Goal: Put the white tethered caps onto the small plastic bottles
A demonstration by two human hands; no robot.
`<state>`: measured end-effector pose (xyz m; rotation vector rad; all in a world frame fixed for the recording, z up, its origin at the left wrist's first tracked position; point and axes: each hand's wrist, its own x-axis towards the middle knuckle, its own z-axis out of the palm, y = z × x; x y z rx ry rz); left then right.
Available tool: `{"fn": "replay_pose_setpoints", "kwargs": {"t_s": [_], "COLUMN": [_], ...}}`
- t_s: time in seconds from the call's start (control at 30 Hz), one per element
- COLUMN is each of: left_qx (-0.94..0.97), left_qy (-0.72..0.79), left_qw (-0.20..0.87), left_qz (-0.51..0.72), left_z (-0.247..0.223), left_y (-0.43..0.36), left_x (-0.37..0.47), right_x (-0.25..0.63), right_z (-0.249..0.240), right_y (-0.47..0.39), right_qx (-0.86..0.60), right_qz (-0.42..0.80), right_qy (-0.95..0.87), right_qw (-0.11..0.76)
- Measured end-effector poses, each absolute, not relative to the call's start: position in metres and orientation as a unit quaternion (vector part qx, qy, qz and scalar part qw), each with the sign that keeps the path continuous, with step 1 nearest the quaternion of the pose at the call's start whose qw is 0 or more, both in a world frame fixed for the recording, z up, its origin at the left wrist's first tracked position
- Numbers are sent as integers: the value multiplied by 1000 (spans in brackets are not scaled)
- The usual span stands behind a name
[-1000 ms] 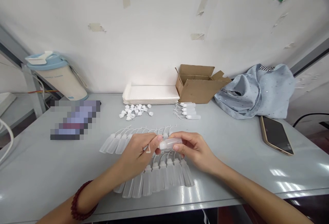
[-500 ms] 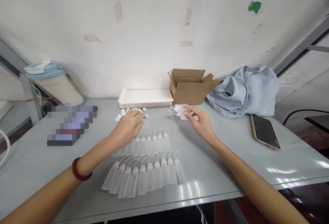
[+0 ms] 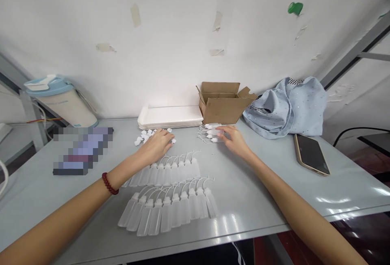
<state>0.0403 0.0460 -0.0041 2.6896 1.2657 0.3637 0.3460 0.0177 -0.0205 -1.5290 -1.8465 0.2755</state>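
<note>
My left hand (image 3: 157, 145) lies palm down over a small pile of white caps (image 3: 138, 140), thumb apart from the bent fingers, partly covering the pile. One cap lies right by its fingertips. At the pile of small clear plastic dropper bottles (image 3: 210, 137), my right hand (image 3: 234, 140) has thumb and index finger round the body of one bottle, which still rests among the others. Nearer me lie two rows of similar bottles, a back row (image 3: 175, 171) and a front row (image 3: 166, 214), each bottle with a thin curved strap at its neck.
Behind the hands are a stack of white trays (image 3: 170, 115) and an open cardboard box (image 3: 227, 108). A blue cloth bag (image 3: 286, 108) and a phone (image 3: 312, 154) are on the right. A tumbler (image 3: 67, 102) and a blurred-out item (image 3: 85, 149) stand left.
My left hand has settled lower over the caps, its wrist shifting right. My right hand has come down onto the bottle pile, thumb and finger at a bottle. The view has shifted slightly.
</note>
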Motion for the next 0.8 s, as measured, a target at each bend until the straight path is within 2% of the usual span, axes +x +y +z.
{"fn": "replay_pose_setpoints", "kwargs": {"t_s": [0.4,0.57,0.8], "left_qx": [880,833,765], "left_qy": [442,498,564], "left_qw": [98,157,212], "left_qz": [143,185,229], "left_z": [12,21,23], "left_y": [23,2,-15], "left_x": [44,35,27], "right_x": [346,347,330], "right_z": [-22,-19,13], "right_y": [15,15,-8], "right_qx": [-632,-640,-629], "right_qz": [79,84,117], "right_qy": [-694,-680,-697], "right_qw": [336,349,325]}}
